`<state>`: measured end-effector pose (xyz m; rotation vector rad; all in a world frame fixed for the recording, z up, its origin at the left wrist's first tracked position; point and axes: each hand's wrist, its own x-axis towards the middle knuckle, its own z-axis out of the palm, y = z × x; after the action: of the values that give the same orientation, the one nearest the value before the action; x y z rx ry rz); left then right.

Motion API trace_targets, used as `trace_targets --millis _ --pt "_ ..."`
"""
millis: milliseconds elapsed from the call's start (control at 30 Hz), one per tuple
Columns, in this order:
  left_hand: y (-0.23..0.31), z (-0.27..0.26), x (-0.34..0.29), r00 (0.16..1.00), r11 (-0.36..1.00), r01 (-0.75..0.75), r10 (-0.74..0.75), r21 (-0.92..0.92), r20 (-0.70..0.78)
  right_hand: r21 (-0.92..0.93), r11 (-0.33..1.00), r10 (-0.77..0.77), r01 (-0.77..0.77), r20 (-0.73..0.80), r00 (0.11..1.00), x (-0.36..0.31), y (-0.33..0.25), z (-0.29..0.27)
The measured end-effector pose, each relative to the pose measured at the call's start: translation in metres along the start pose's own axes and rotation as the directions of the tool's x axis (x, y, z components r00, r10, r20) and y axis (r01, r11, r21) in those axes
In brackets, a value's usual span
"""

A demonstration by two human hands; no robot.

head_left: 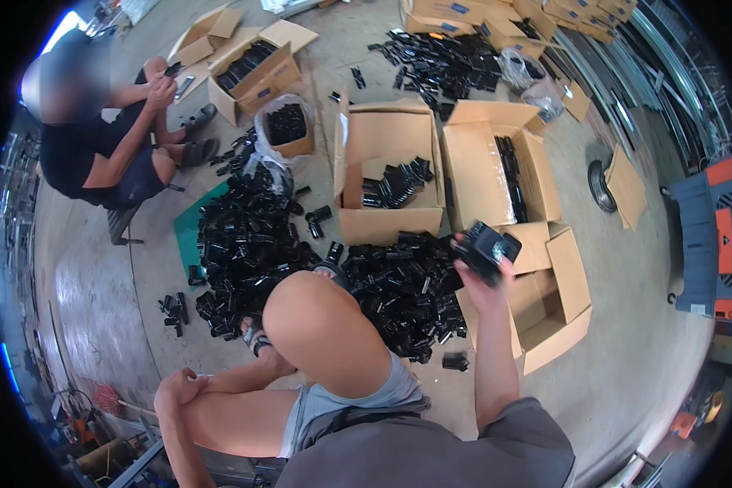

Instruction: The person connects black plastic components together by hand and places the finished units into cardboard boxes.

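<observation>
My right hand is closed round a few glossy black block-like parts, stacked together, raised over the edge of a cardboard box; their exact kind is not clear. Resting on my bent left leg, my left hand has its fingers curled, with nothing visible in them. Between my feet and the boxes lie two heaps of similar black parts: a left heap and a right heap. An upright box holds some of these parts in a row, and the box to its right has a row along its side.
An open box stands at the right. A person sits at the far left, hands on a small black item. Further back are a filled box, another pile of parts and metal profiles. A grey-orange cart stands right.
</observation>
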<state>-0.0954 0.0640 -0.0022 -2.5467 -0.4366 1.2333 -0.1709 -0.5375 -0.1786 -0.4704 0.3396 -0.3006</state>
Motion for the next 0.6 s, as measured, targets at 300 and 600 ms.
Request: trace_targets --millis 300,600 --pt "0.009 0.011 -0.001 0.945 0.975 -0.203 0.17 -0.09 -0.28 -0.991 -0.058 -0.176 -0.118 -0.107 0.979 0.213 0.077 0.061" --pt "0.009 -0.005 -0.004 0.832 0.697 -0.529 0.312 -0.485 -0.458 -0.777 -0.463 -0.266 -0.426 -0.337 0.903 0.214 0.108 0.019"
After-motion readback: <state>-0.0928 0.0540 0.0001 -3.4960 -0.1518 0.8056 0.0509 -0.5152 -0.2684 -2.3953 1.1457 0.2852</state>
